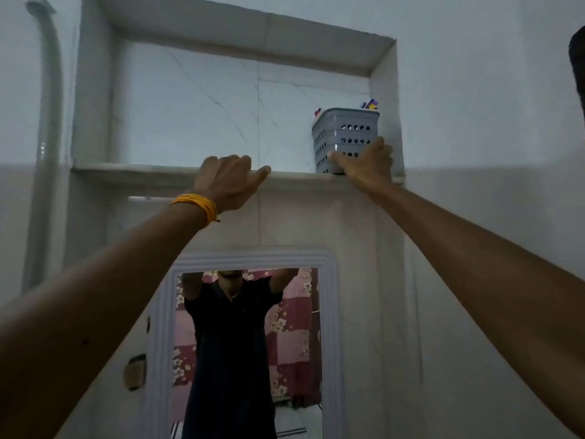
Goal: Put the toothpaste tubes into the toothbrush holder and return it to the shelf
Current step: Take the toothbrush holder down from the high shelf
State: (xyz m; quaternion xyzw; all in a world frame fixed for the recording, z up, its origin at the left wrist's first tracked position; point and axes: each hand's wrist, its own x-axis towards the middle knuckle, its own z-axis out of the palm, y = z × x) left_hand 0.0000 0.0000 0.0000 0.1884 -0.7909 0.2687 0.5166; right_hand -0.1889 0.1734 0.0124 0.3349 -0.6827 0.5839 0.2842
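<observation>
A grey perforated toothbrush holder [346, 134] stands upright at the right end of the marble shelf [142, 170], close to the niche's right wall. Coloured tube ends [370, 104] poke out of its top at the right, and a small white and red tip [317, 112] shows at its left rim. My right hand [367, 163] grips the holder's lower front, thumb across its left side and fingers on its right. My left hand [229, 182] rests on the shelf's front edge with fingers curled over it and holds nothing. A yellow band circles that wrist.
The shelf is the floor of a recessed wall niche [221, 99]. A white-framed mirror [250, 343] hangs below it and reflects a person in a dark shirt. A grey pipe [47, 137] runs down the wall at the left.
</observation>
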